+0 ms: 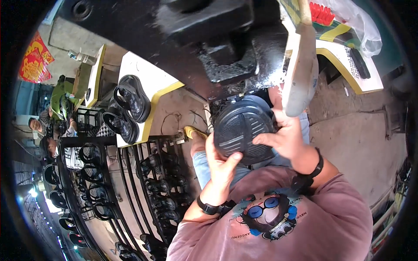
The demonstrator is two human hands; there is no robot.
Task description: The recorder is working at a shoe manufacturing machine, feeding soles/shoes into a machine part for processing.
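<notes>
Between my two hands is a black slipper [241,126], its ridged sole turned up toward me. My left hand [221,169] grips the near left edge, with the thumb on the sole. From the right side my right hand [288,138] holds it, thumb laid across the grooves and the other fingers hidden behind the far edge. The slipper's far end lies close under a large black machine head [226,56]; whether they touch cannot be seen.
A worn pale lever [301,71] hangs right of the machine. A pair of black slippers [134,99] sits on a white, yellow-edged table [163,80] at left. Black racks [82,140] hold several slippers. Red objects [321,14] and clear plastic [363,30] lie far right. People [51,145] are at far left.
</notes>
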